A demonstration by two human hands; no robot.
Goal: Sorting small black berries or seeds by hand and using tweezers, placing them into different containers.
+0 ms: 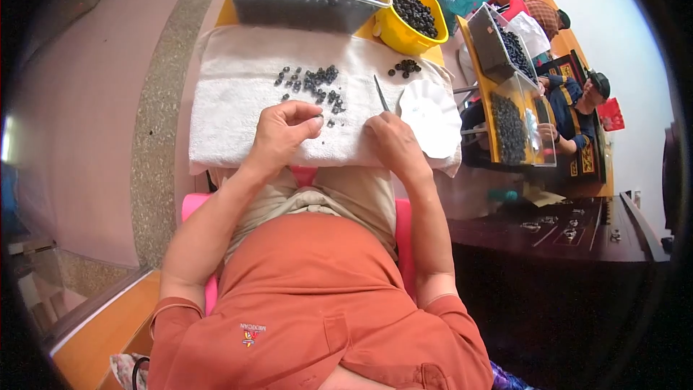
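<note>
Near the front edge of a worktop, a person's left hand pinches a small dark piece; the right hand grips a slim, pointed tool.

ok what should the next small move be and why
Perhaps bring the thin tool across to the left hand: that hand seems to pinch a small black piece, while the right hand grips the tool with its tip pointing away, apart from it.
</note>
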